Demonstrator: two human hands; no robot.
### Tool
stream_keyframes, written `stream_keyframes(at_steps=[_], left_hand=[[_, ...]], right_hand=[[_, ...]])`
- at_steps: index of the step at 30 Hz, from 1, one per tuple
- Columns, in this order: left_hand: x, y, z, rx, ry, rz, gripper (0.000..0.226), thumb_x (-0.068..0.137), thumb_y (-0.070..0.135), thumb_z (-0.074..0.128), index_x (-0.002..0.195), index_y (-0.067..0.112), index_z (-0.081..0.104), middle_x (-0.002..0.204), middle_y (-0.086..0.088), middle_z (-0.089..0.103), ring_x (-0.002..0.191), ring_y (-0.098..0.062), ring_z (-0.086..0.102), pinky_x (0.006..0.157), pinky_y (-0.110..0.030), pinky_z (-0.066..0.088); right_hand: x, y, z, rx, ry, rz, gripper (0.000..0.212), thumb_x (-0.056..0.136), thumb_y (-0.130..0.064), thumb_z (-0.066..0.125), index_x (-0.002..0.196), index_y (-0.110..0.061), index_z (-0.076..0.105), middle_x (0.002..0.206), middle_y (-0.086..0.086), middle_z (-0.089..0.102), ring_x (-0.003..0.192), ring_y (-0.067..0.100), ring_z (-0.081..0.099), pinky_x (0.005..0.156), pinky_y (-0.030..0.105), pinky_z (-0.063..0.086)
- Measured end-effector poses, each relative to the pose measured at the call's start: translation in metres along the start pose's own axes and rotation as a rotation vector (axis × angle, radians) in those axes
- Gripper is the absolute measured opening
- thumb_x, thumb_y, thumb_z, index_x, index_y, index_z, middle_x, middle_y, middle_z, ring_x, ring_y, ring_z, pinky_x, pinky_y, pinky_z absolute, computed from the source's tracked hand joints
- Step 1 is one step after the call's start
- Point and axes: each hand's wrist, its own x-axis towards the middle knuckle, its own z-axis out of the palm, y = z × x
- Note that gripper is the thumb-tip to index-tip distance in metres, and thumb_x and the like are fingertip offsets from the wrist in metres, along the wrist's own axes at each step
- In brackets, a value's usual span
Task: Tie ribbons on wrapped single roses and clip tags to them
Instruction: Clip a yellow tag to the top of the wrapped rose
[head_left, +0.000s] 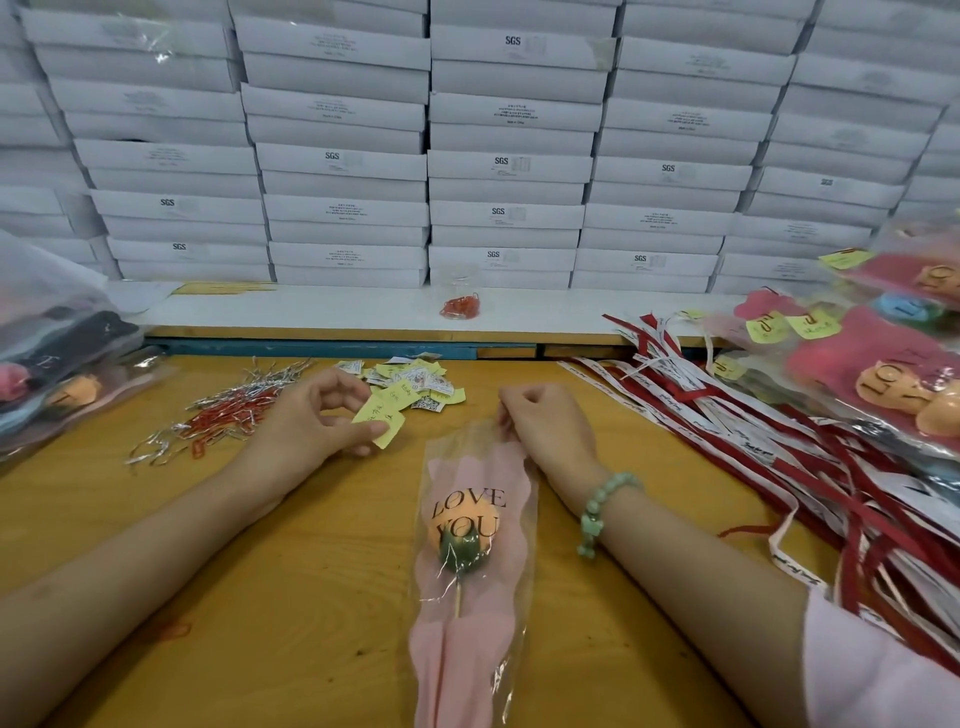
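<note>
Closest to me is the wrapped rose (467, 525), lying flat on the table (311, 597) with its stem end toward the camera. There's no ribbon or tag on it yet, so this one has basically just been started.

Far left is a bag of roses (57, 358), then a heap of red paper clips (223, 415) mixed with silver ties. The left hand (311, 421) pinches one yellow tag (382, 423) between thumb and fingers, just in front of the tag pile (415, 382). The right hand (550, 421) is curled and nips the top edge of the rose's wrapper.

Further right are loose ribbons (753, 431), then the stacked roses (883, 374) with yellow tags on. Those look done, though I can't tell about their bows. I'd guess the tag gets clipped next and the ribbon is still to do.
</note>
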Motion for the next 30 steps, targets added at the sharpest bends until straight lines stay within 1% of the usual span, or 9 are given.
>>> stream_keyframes(at_steps=[4,6,9,11,13,16,23,28,30], left_hand=[[-0.002,0.001,-0.001,0.038,-0.02,0.059,0.022,0.077,0.011,0.076,0.097,0.019,0.07,0.09,-0.001,0.072,0.056,-0.019,0.064,0.055,-0.021,0.055],[-0.004,0.001,-0.003,0.061,-0.035,0.104,0.021,0.082,0.011,0.073,0.095,0.027,0.074,0.085,0.007,0.07,0.053,-0.013,0.06,0.055,-0.018,0.053],[-0.006,0.003,-0.002,0.098,-0.058,0.151,0.028,0.085,0.006,0.069,0.099,0.03,0.075,0.083,0.013,0.069,0.059,-0.007,0.061,0.06,-0.017,0.054],[-0.008,0.006,0.002,0.084,-0.067,0.165,0.033,0.085,0.0,0.068,0.102,0.028,0.073,0.086,0.011,0.071,0.074,-0.007,0.067,0.064,-0.017,0.056],[-0.01,0.01,0.006,0.083,-0.062,0.21,0.037,0.081,-0.003,0.071,0.103,0.027,0.071,0.089,0.007,0.072,0.083,-0.007,0.068,0.072,-0.016,0.056],[-0.012,0.017,0.014,0.084,-0.044,0.275,0.037,0.074,0.0,0.077,0.099,0.027,0.07,0.089,0.009,0.071,0.08,-0.008,0.069,0.075,-0.016,0.055],[-0.016,0.023,0.023,0.123,-0.068,0.303,0.026,0.079,0.006,0.075,0.099,0.021,0.068,0.091,0.009,0.071,0.081,-0.009,0.071,0.075,-0.022,0.058],[0.004,0.033,-0.006,0.09,0.133,0.173,0.012,0.092,0.01,0.062,0.097,0.018,0.068,0.092,0.001,0.073,0.073,0.0,0.068,0.059,-0.012,0.052],[0.016,0.034,-0.031,0.175,0.181,0.106,0.016,0.09,0.005,0.062,0.094,0.019,0.069,0.095,0.002,0.072,0.074,-0.002,0.066,0.065,-0.016,0.053]], right_hand=[[-0.005,-0.002,0.01,0.042,-0.157,-0.173,0.043,0.096,-0.034,0.053,0.056,-0.023,0.065,0.058,-0.01,0.067,0.058,0.005,0.061,0.072,0.039,0.055],[-0.005,-0.001,0.012,0.064,-0.143,-0.23,0.036,0.096,-0.034,0.054,0.065,-0.021,0.066,0.066,-0.007,0.068,0.067,0.008,0.064,0.077,0.042,0.055],[-0.008,-0.002,0.011,0.139,-0.104,-0.327,0.015,0.094,-0.031,0.058,0.084,-0.022,0.065,0.079,-0.009,0.066,0.078,0.001,0.06,0.072,0.021,0.049],[-0.011,-0.005,0.01,0.177,-0.137,-0.404,0.006,0.094,-0.028,0.06,0.091,-0.024,0.063,0.084,-0.013,0.063,0.081,-0.004,0.057,0.071,0.009,0.041],[-0.014,-0.007,0.01,0.193,-0.185,-0.459,0.007,0.094,-0.028,0.061,0.096,-0.022,0.063,0.088,-0.014,0.063,0.085,-0.006,0.056,0.073,0.004,0.037],[-0.015,-0.008,0.009,0.204,-0.225,-0.503,0.014,0.094,-0.029,0.061,0.096,-0.017,0.066,0.09,-0.009,0.066,0.088,-0.004,0.058,0.077,0.003,0.036],[-0.012,-0.007,0.008,0.198,-0.243,-0.471,0.019,0.096,-0.023,0.06,0.084,-0.01,0.069,0.089,0.0,0.07,0.088,0.007,0.062,0.079,0.014,0.045],[-0.007,-0.001,0.007,0.14,-0.187,-0.31,0.026,0.096,-0.024,0.059,0.077,-0.007,0.066,0.077,-0.005,0.07,0.072,0.001,0.065,0.068,0.017,0.05],[-0.006,-0.001,0.008,0.147,-0.19,-0.28,0.024,0.094,-0.021,0.061,0.078,-0.004,0.066,0.075,-0.005,0.071,0.067,-0.003,0.065,0.065,0.013,0.049]])
